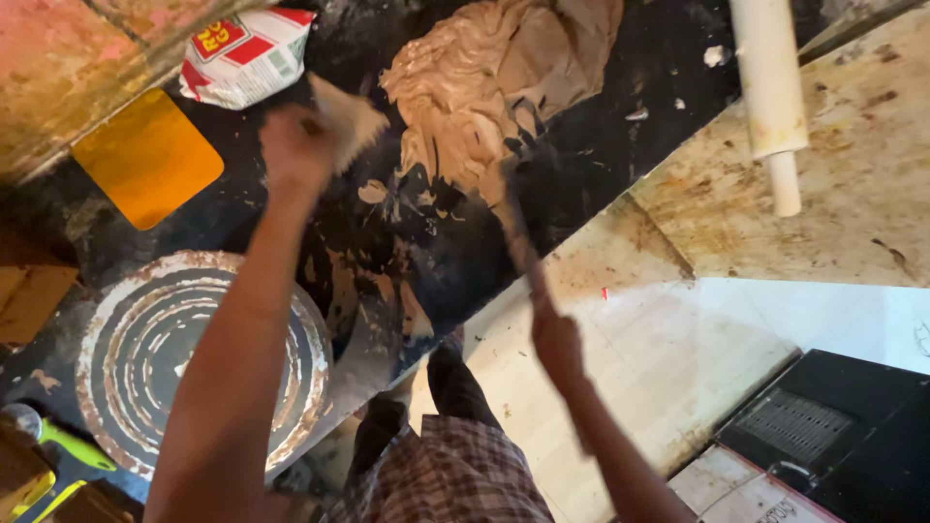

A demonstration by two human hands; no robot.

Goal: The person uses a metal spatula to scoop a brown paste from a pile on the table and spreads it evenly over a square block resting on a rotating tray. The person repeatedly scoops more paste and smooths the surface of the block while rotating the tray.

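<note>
Head view: dark dough-smeared counter (620, 126), pale tiled floor (668, 358), stained wall (862, 194).

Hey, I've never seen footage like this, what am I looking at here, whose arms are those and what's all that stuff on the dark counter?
This is one picture from a camera worn on a person's head, looking down at their own bare arms. The left hand holds a flat scraper. The right hand grips a blurred long tool reaching toward a big mound of brown dough on the black counter. Nearby lie a rolling pin, a flour bag, an orange board and a round smeared plate.
</note>
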